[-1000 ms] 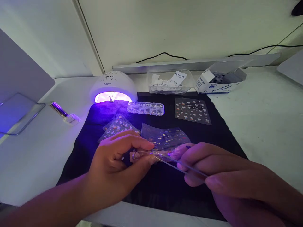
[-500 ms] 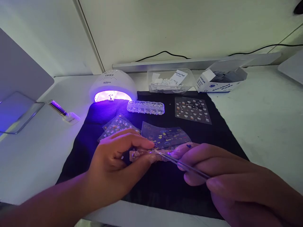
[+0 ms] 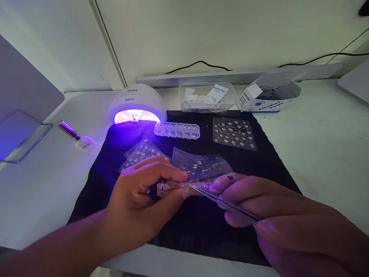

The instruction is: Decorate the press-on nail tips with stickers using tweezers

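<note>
My left hand (image 3: 144,196) pinches a small clear piece (image 3: 162,188) between thumb and forefinger; its far part is hidden by the fingers. My right hand (image 3: 271,207) is closed around thin metal tweezers (image 3: 227,204), whose tips meet the piece beside my left thumb. A dark heart mark shows on a right fingertip. Just behind the fingers lies a clear sticker sheet (image 3: 198,163) with yellow and coloured prints. Another patterned sheet (image 3: 144,152) is partly covered by my left hand.
On the black cloth (image 3: 196,238) are a compartment case (image 3: 177,130) and a sticker sheet (image 3: 234,132). Behind stand a glowing lamp (image 3: 138,98), a clear tray (image 3: 184,105) of packets and an alcohol pad box (image 3: 266,105). A bottle (image 3: 85,143) stands left.
The tweezers and the fingers of my right hand have shifted very slightly. My left hand keeps its pinch, and the view has moved a little.
</note>
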A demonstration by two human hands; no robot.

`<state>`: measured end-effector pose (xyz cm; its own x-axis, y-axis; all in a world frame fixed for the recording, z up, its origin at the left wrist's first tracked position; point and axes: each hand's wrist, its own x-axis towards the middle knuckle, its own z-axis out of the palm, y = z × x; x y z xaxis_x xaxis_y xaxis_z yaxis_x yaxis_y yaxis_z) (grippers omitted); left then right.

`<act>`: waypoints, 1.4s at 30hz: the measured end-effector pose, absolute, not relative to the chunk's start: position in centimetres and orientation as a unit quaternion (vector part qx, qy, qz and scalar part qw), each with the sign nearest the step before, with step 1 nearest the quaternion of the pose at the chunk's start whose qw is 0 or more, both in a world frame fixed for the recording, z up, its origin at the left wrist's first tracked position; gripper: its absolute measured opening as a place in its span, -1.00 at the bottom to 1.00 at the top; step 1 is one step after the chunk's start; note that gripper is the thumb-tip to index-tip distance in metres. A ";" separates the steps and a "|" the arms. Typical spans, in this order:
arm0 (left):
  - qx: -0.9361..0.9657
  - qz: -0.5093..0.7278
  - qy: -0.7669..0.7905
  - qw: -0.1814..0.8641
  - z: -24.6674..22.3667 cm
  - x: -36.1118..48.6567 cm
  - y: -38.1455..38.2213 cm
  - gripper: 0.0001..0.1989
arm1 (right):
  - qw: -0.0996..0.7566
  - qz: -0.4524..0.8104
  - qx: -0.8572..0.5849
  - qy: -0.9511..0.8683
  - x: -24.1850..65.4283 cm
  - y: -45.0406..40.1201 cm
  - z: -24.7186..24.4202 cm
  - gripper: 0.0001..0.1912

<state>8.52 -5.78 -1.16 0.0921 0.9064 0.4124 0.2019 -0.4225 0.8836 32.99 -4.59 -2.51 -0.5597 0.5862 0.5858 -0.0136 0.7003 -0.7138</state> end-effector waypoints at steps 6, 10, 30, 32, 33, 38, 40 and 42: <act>0.657 0.528 0.427 0.327 -1.3 8.5 -5.8 -0.89 | 0.477 0.344 -0.203 -0.783 32.2 -4.6 -2.0 -0.75; 0.655 0.529 0.431 0.323 -1.4 8.5 -5.9 -0.89 | 0.447 0.314 -0.232 -0.805 32.2 -4.4 -1.5 -0.79; 0.636 0.538 0.455 0.313 -1.5 8.5 -5.9 -0.86 | 0.363 0.279 -0.210 -0.864 34.2 -4.8 -2.0 -0.89; 0.634 0.546 0.453 0.308 -1.6 8.4 -5.7 -0.85 | 0.370 0.261 -0.213 -0.866 33.9 -4.7 -2.0 -0.92; 0.631 0.549 0.455 0.305 -1.6 8.3 -5.6 -0.85 | 0.364 0.244 -0.208 -0.874 33.7 -4.6 -1.9 -0.91; 0.586 0.545 0.511 0.315 -1.8 7.4 -4.3 -0.87 | 0.357 0.121 -0.176 -0.909 32.5 -4.1 -0.5 -0.67; 0.577 0.533 0.527 0.323 -2.0 6.9 -3.6 -0.88 | 0.318 0.065 -0.164 -0.931 32.4 -4.0 0.1 -0.72; 0.579 0.517 0.540 0.327 -2.3 6.6 -2.9 -0.87 | 0.298 0.029 -0.153 -0.942 32.4 -4.1 0.4 -0.77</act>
<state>6.59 -2.86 -2.32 -0.1163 0.9624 0.2453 0.2868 -0.2039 0.9360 32.42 -4.06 0.37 -0.7752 0.3051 0.5531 0.2701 0.9516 -0.1464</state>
